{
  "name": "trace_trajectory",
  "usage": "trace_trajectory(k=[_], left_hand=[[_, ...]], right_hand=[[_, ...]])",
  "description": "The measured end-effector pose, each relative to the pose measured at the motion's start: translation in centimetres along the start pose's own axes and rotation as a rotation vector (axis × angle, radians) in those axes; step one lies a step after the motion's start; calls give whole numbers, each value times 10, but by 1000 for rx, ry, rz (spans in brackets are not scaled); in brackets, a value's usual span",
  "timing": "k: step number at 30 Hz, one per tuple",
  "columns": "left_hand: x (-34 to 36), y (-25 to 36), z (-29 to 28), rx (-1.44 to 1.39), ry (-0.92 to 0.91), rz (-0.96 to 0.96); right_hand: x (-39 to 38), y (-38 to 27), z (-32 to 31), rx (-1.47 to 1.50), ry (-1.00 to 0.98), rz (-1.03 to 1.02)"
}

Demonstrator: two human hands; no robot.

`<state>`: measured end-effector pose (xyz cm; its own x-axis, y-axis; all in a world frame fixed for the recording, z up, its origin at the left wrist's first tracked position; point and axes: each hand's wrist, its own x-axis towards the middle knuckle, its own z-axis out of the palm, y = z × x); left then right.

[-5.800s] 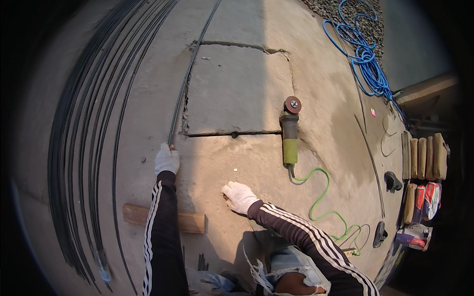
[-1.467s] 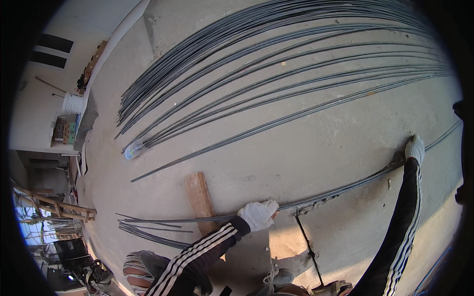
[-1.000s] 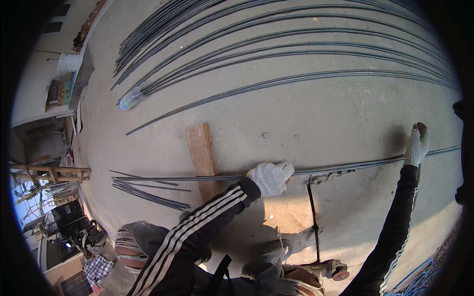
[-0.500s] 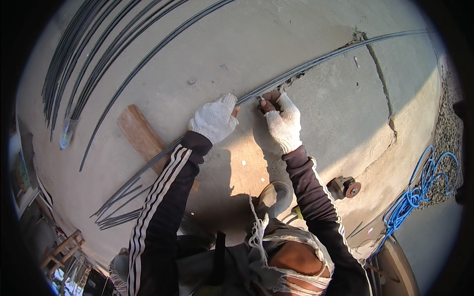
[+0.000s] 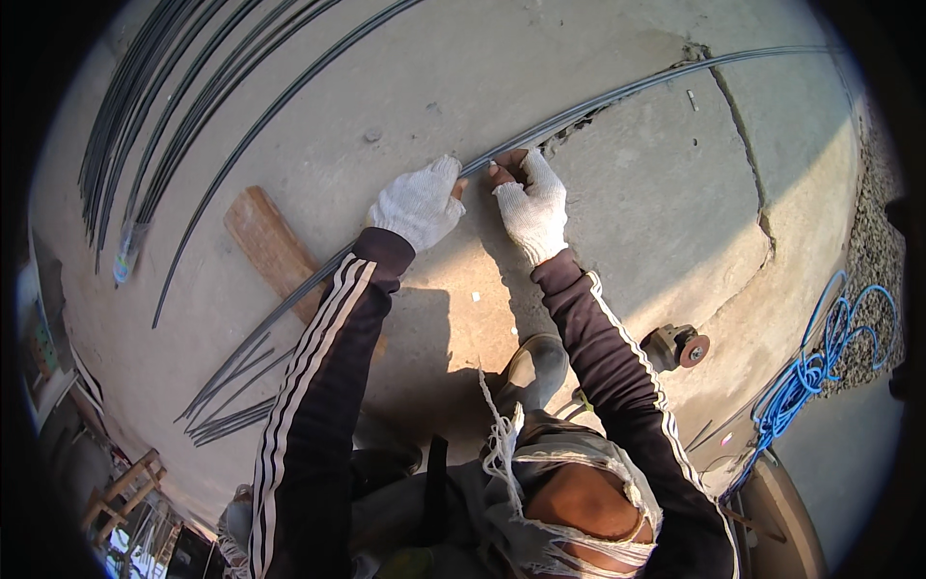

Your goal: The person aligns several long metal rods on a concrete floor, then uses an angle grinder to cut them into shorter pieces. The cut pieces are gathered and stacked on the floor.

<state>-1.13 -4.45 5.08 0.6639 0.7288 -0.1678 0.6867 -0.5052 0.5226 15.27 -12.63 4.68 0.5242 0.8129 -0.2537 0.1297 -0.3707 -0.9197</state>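
Long grey steel bars [image 5: 617,96] lie together across the concrete floor, running diagonally toward the lower left. My left hand [image 5: 415,203], in a white fingerless glove, is closed round them near the middle of the view. Just to its right, my right hand [image 5: 526,198], gloved alike, has curled fingers gripping at the same bars, its fingertips partly hidden. A wooden plank [image 5: 262,236] lies crosswise under the bars to the left, and several short bar ends [image 5: 231,425] fan out below it.
More long bars [image 5: 125,135] lie at upper left. An angle grinder [image 5: 675,347] sits beside my right forearm. A blue hose [image 5: 801,376] coils at the right near gravel [image 5: 873,241]. Cracks cross the slab, and a wooden frame [image 5: 125,487] stands at lower left.
The view has turned. My right hand has come from far along the bars to beside my left hand. Both have edged slightly farther forward in the last half second.
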Motion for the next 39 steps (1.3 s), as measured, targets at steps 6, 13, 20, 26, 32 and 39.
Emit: trace_trajectory(k=[6,13,20,26,32,39], left_hand=[[0,-1,2,2,-21,-14],[0,-1,1,-33,-23,-16],[2,1,-2,-21,-68,-33],[0,2,-3,-28,-68,-34],[2,0,-1,-33,-38,-10],[1,-3,2,-47,-17,0]], right_hand=[[3,-2,-1,-47,-1,-9],[6,-2,-1,-120,8,-158],[7,9,-7,-291,-53,-216],[1,8,-4,-120,17,-139],[1,6,-1,-89,16,-81],[5,12,3,-117,46,-204]])
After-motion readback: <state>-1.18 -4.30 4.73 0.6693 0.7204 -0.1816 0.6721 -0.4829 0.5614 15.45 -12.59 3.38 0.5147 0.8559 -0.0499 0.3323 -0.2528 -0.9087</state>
